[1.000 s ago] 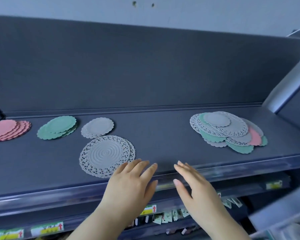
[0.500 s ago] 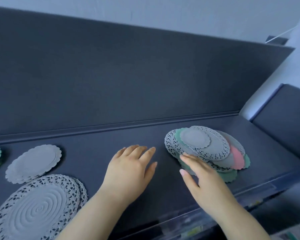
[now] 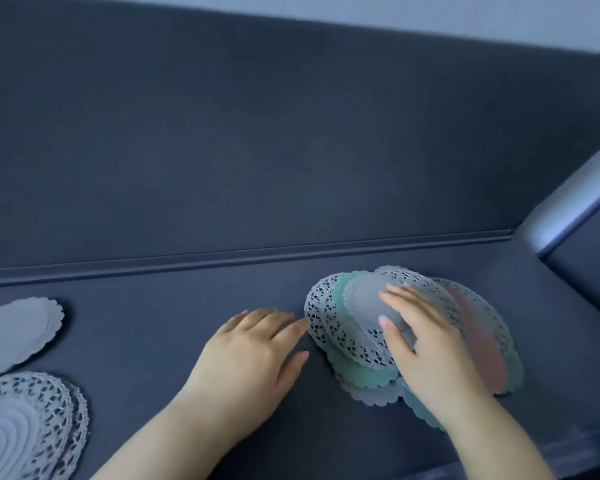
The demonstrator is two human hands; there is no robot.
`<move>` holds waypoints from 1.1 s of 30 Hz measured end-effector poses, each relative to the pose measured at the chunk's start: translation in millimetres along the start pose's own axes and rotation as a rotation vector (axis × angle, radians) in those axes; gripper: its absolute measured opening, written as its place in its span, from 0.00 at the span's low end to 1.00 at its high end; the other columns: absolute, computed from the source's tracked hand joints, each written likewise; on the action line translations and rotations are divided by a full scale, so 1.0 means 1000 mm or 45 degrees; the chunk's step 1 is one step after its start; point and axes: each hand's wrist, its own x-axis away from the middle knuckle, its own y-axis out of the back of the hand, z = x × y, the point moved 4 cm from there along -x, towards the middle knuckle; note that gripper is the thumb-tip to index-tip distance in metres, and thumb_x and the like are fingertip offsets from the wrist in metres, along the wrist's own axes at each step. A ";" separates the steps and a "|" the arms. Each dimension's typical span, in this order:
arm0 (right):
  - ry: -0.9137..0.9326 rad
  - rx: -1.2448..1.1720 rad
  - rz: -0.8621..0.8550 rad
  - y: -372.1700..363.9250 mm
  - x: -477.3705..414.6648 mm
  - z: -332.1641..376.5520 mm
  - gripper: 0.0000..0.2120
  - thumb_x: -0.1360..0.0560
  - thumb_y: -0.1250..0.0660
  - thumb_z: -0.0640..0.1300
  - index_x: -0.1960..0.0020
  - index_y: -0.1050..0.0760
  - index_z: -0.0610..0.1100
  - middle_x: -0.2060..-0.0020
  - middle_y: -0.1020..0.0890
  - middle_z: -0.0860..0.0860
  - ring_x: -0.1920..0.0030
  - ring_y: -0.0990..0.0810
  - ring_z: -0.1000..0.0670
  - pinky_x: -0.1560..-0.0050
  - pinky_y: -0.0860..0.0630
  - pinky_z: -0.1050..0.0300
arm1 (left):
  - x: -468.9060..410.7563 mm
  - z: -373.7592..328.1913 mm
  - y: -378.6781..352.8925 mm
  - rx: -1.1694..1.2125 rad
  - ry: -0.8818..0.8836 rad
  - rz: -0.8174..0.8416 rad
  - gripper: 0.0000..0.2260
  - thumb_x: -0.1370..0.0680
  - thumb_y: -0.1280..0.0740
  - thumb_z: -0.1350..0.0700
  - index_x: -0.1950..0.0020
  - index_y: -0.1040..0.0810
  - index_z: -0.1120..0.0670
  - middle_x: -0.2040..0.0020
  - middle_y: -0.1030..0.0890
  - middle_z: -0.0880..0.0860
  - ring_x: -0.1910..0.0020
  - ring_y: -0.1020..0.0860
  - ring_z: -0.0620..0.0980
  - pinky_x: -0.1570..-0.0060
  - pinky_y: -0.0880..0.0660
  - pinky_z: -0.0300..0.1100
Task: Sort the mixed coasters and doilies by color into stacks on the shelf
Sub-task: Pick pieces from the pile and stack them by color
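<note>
Far left of dark shelf point(image 3: 160, 327): grey scalloped stack point(image 3: 18, 332), lying flat, cut by frame edge. Just beside it, nearer the front lip: grey lace doily stack point(image 3: 32, 427), likewise cut by frame.

Centre: left hand point(image 3: 253, 355), palm down on bare shelf surface, fingers straight and close together, gripping nothing. Index tip at lace rim of mixed pile point(image 3: 340, 337); contact not determinable.

Right of centre, toward shelf's right end: mixed pile, unsorted. Contents: lace doilies, green coasters point(image 3: 361, 374), a pink piece point(image 3: 478, 344), small grey coaster point(image 3: 364, 299) uppermost.

Right hand point(image 3: 430, 348) laid flat over pile top, fingers extended across the small grey coaster, thumb splayed left, nothing pinched. Fingertips blurred.

Behind all: dark back panel point(image 3: 257, 150), upright.
</note>
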 end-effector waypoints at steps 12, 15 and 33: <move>0.220 -0.116 0.261 0.036 -0.025 -0.082 0.15 0.24 0.37 0.43 0.38 0.25 0.54 0.41 0.29 0.67 0.40 0.35 0.70 0.41 0.46 0.82 | -0.093 -0.121 -0.033 -0.103 0.297 0.320 0.26 0.19 0.49 0.43 0.24 0.41 0.54 0.25 0.42 0.50 0.25 0.45 0.49 0.29 0.44 0.44; 0.311 -0.091 0.286 0.037 -0.030 -0.085 0.15 0.23 0.38 0.45 0.37 0.26 0.54 0.38 0.29 0.65 0.43 0.40 0.71 0.48 0.52 0.87 | -0.093 -0.123 -0.039 -0.187 0.394 0.285 0.29 0.21 0.43 0.40 0.24 0.40 0.53 0.25 0.39 0.48 0.27 0.41 0.47 0.31 0.41 0.42; 0.497 0.130 0.694 0.057 -0.027 -0.080 0.40 0.32 0.35 0.66 0.26 0.47 0.56 0.25 0.50 0.60 0.26 0.52 0.56 0.31 0.58 0.60 | -0.018 -0.121 0.002 -0.218 0.814 -0.472 0.15 0.34 0.31 0.66 0.49 0.18 0.54 0.61 0.16 0.49 0.67 0.18 0.52 0.73 0.24 0.40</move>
